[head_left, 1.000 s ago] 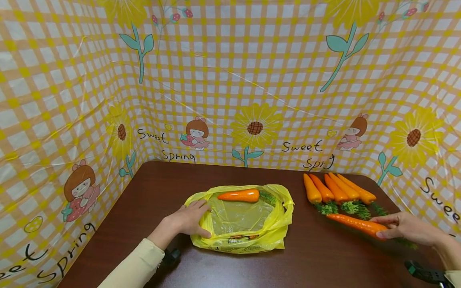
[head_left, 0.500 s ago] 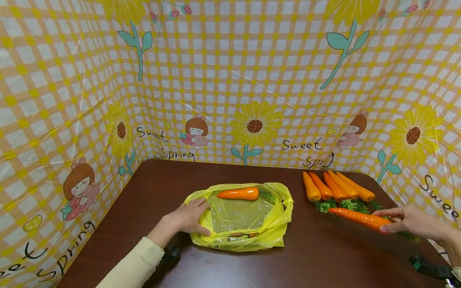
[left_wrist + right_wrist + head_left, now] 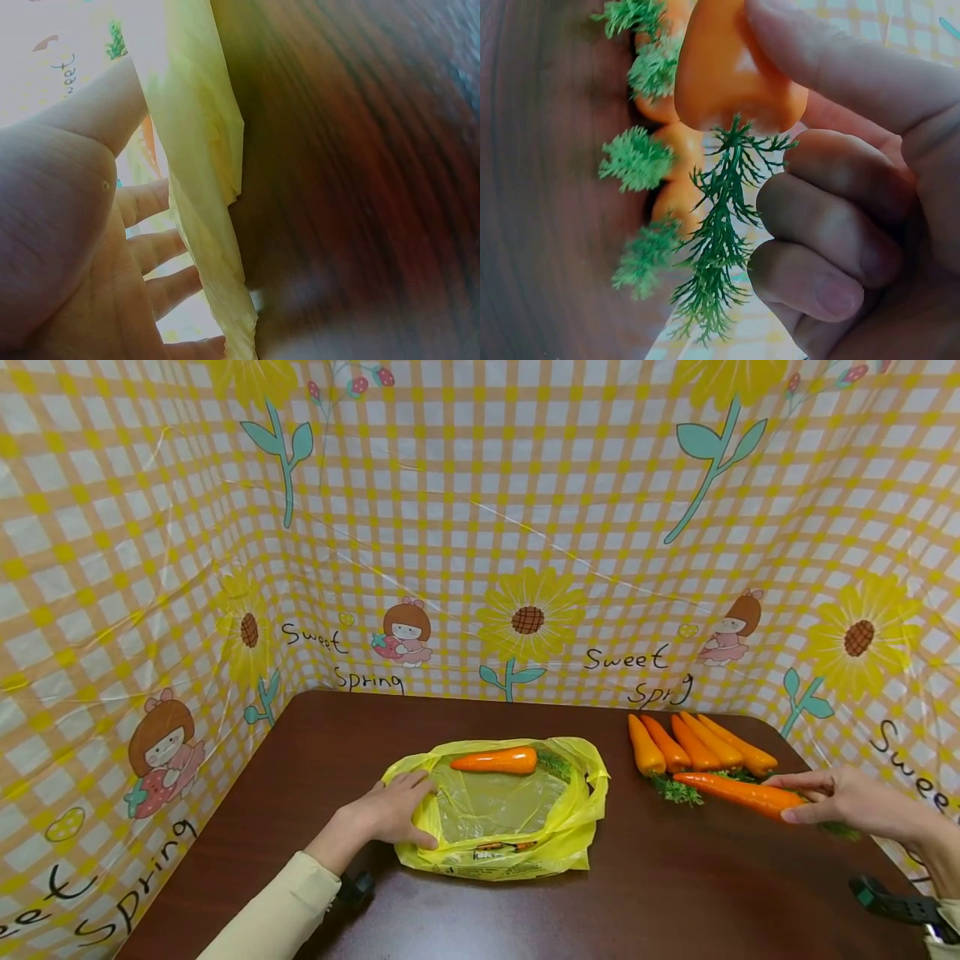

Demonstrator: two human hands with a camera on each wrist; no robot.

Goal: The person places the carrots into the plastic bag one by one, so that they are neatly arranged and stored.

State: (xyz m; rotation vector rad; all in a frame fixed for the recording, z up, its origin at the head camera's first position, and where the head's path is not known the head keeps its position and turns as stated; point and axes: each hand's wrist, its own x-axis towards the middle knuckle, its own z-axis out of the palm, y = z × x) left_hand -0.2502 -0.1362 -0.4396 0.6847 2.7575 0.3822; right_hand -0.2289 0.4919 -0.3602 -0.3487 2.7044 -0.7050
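My right hand [image 3: 855, 802] pinches an orange carrot [image 3: 738, 793] at its thick end, its narrow tip aimed left. Feathery green leaves [image 3: 720, 232] hang from that end in the right wrist view, with the other fingers curled below the thumb. The held carrot overlaps the greens of a row of several carrots [image 3: 693, 745] at the table's back right. On the left rim of a yellow plastic bag [image 3: 588, 835] rests my left hand [image 3: 393, 812], fingers spread and fairly straight. Another carrot [image 3: 495, 761] lies along the bag's far side, tip leftward.
Everything stands on a dark brown table [image 3: 675, 893]. A checked cloth with sunflowers [image 3: 528, 620] rises behind it and on both sides. Dark straps with small devices [image 3: 892, 906] are worn on the wrists.
My right hand has carried the carrot a little farther back, toward the row of carrots. The left hand and the bag stay where they were.
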